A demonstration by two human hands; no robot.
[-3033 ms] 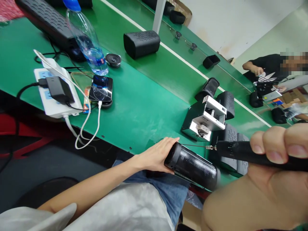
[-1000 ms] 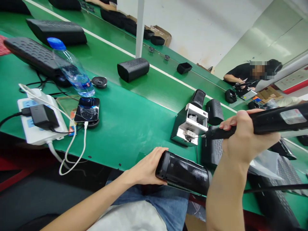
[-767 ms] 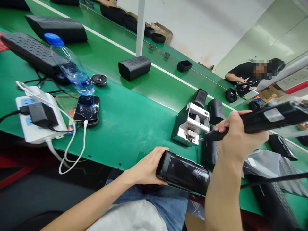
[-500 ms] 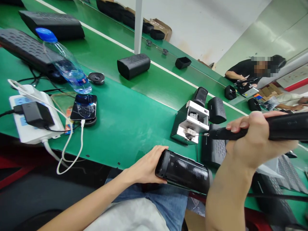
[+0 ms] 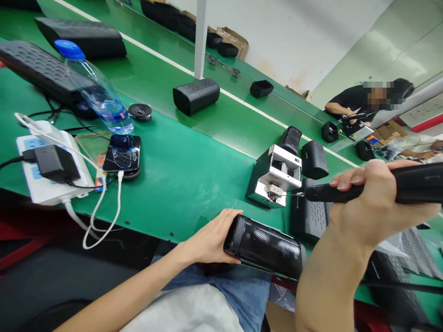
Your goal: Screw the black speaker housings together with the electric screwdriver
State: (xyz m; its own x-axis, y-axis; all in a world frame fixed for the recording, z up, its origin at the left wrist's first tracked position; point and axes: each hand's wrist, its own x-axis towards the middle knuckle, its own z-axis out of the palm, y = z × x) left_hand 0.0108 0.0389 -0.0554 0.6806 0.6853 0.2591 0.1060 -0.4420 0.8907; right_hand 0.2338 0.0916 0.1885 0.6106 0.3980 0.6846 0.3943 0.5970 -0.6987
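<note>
My left hand (image 5: 216, 237) is wrapped around the left end of a black speaker (image 5: 265, 246), which lies tilted above my lap at the table edge. Closed around a black electric screwdriver (image 5: 328, 192) is my right hand (image 5: 363, 203). The driver points left, and its thin bit meets the front of a silver screw feeder (image 5: 273, 177). Whether a screw sits on the bit is too small to tell. Just behind the driver tip, a black speaker housing (image 5: 306, 214) with slotted holes rests on the green table.
At left are a water bottle (image 5: 98, 90), a phone (image 5: 122, 153) on its cable, a white power strip (image 5: 51, 161) and a loose round speaker driver (image 5: 140, 111). Another housing (image 5: 196, 96) sits mid-bench. A white post (image 5: 200, 41) rises behind. A co-worker (image 5: 353, 103) sits far right.
My right hand and the screwdriver have shifted slightly right, the bit still at the feeder. My left hand keeps the speaker in the same place. The view has drifted a little.
</note>
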